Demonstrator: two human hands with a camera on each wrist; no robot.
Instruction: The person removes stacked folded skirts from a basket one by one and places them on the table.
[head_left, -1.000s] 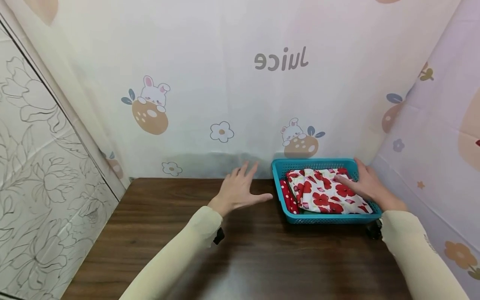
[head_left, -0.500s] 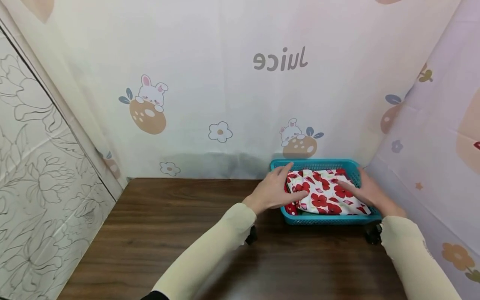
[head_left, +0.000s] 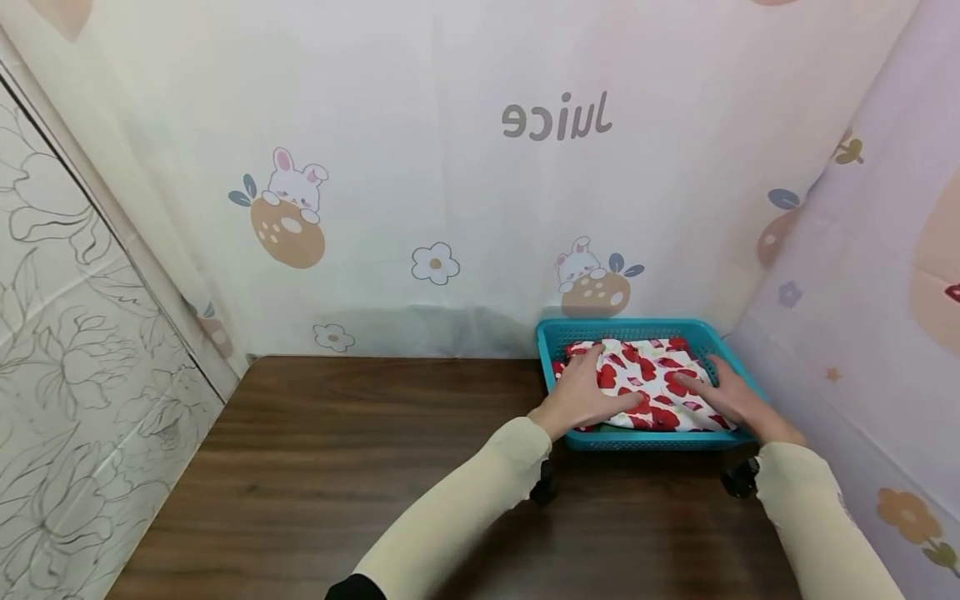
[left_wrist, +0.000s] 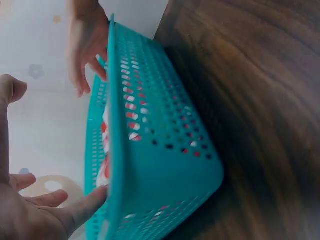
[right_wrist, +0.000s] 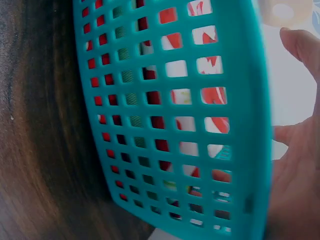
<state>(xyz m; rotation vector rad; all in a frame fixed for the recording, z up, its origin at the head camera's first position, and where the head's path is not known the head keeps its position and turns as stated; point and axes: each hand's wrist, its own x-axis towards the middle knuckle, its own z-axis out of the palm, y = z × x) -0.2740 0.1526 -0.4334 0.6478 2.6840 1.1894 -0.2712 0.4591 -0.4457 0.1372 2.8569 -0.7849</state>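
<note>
Fingers wide apart on the left hand, thumb stuck out to the right, no pinching to be seen. Much the same on the right hand: thumb well away from the first finger and pointing back to the left, nothing gripped as far as can be seen. Some right fingers partly hidden from above.

Between the two thumbs, and likely a little below both, the folded flower cloth, white with red flowers. Longer from left fingers to right fingers than from front to back, so long way lined up with the gap between the hands. Inside the blue-green basket, also long that same way, with left fingers at one short end and right fingers at the other.

Left fingers nearer to the cloth, by the look from above: over its left part, thumb out across the flowers. Right thumb over the other end, right fingers close to the basket's right side. Really touching the cloth or just above it? Cannot tell from these views.

Below the right fingers, through the basket holes, bits of red cloth and something green. Under the basket, brown table, also reaching far out to the left of the left fingers.
</note>
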